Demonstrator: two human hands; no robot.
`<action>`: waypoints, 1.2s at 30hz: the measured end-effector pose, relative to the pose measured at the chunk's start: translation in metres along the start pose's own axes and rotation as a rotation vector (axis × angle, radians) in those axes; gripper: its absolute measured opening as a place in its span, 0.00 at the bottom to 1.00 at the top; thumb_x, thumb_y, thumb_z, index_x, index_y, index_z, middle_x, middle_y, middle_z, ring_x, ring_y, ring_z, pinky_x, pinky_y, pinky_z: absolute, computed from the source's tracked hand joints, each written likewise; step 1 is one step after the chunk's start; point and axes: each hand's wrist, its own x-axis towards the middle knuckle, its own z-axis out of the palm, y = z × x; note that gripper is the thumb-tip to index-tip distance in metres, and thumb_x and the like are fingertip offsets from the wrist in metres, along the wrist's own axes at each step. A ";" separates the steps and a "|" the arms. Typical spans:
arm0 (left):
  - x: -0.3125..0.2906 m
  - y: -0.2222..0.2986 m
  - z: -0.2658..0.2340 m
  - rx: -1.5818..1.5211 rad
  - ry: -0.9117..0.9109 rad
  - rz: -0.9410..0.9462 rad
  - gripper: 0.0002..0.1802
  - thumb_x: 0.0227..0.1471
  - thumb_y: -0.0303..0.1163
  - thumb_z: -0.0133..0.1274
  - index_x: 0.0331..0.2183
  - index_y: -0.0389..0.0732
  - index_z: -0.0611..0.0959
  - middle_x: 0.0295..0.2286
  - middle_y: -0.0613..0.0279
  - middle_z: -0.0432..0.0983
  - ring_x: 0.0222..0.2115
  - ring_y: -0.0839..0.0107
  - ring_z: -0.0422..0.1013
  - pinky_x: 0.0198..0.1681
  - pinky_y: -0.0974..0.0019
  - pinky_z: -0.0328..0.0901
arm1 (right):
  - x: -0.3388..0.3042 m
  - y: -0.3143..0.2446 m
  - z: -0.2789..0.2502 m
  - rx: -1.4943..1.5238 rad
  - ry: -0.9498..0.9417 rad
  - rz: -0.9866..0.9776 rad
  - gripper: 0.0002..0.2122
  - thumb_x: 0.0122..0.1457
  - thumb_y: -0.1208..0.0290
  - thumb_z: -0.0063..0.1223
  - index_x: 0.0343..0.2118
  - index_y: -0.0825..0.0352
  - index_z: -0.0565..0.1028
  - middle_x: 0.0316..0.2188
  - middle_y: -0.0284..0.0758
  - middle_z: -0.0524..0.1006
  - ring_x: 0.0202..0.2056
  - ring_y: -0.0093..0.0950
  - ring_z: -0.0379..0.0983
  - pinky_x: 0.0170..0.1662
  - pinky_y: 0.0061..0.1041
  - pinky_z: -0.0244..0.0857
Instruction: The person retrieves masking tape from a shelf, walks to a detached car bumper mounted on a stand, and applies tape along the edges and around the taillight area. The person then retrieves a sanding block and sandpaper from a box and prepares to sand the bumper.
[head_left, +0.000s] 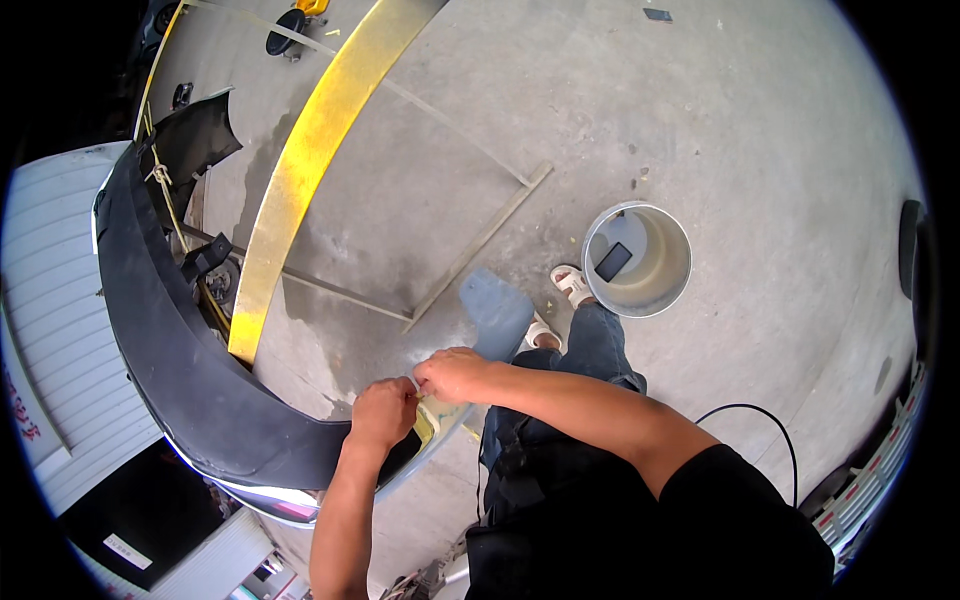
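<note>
My left hand (383,412) and my right hand (455,375) meet at the near end of a large dark car bumper (165,310). Both have their fingers curled in a pinch, almost touching. Between the fingertips shows a small yellowish bit, too small to name. Just below the hands, a yellow-edged patch (428,428) lies along the bumper's end. Past my right hand a smooth blue-grey panel (497,310) sticks out toward my feet; whether it joins the bumper is hidden by my hands.
A curved yellow beam (300,170) rises beside the bumper, with a metal floor frame (480,245) below it. By my feet stands a pale bucket (668,292) with a dark rectangular object (612,262) inside. A black cable (770,415) loops at my right. A stool (286,33) stands far off.
</note>
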 end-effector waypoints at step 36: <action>0.012 0.013 0.041 -0.129 0.209 -0.019 0.16 0.40 0.40 0.60 0.31 0.40 0.84 0.31 0.55 0.79 0.36 0.59 0.75 0.39 0.61 0.69 | 0.026 -0.001 0.004 0.414 -0.100 0.317 0.04 0.49 0.75 0.55 0.24 0.70 0.75 0.18 0.31 0.74 0.17 0.20 0.67 0.15 0.24 0.60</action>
